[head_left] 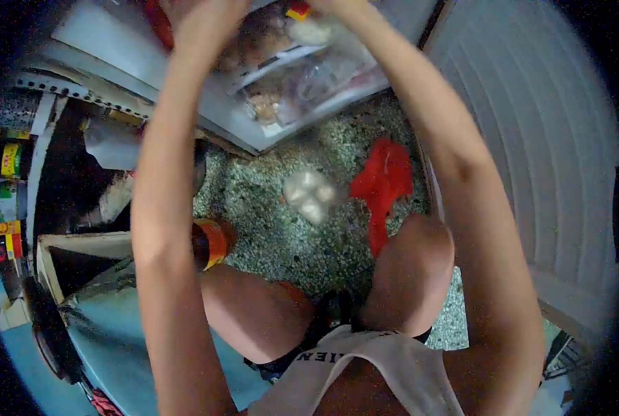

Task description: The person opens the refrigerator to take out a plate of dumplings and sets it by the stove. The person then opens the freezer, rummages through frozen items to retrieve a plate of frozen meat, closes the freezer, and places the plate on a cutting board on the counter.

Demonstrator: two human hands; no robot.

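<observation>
Both my arms reach forward into an open fridge or freezer with a pale interior. My left hand is at the top edge of the view, near something red; its fingers are cut off or blurred. Close to a red and yellow packet and a pale round item is my right hand, whose fingers are also out of view. Whether either hand grips anything is hidden. Clear-wrapped food lies in the lower compartment, beside a brownish packet.
On the speckled floor lie a bundle of white rounded lumps and a crumpled red plastic bag. An orange-labelled container stands by my left knee. Shelves with colourful packages are at left; a ridged grey panel stands at right.
</observation>
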